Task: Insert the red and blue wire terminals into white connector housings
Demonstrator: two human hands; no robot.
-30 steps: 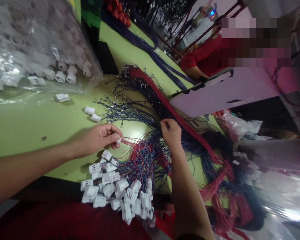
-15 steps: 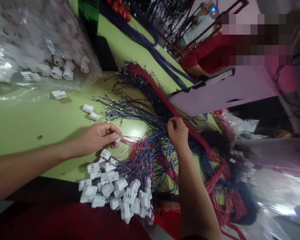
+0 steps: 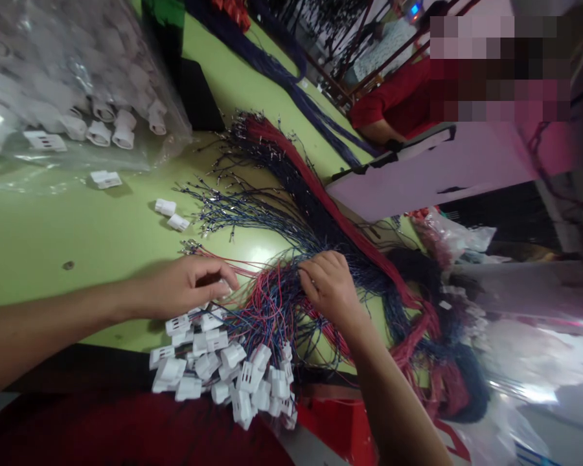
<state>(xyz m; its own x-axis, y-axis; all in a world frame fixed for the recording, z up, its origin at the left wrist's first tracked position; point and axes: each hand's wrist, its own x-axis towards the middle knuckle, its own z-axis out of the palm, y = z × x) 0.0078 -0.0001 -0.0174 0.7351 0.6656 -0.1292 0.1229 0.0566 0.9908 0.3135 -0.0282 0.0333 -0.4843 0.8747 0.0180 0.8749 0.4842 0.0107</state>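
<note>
A heap of finished white connectors (image 3: 223, 372) lies below the left hand (image 3: 189, 288) — grip pinching one; right hand (image 3: 328, 285) closed on loose wires (image 3: 291, 213), many unfitted.

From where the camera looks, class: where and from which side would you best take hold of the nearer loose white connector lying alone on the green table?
Probably pinch the loose white connector across its two long sides, coming from above. It lies flat on the green table, apart from its neighbour and the wire ends.
</note>
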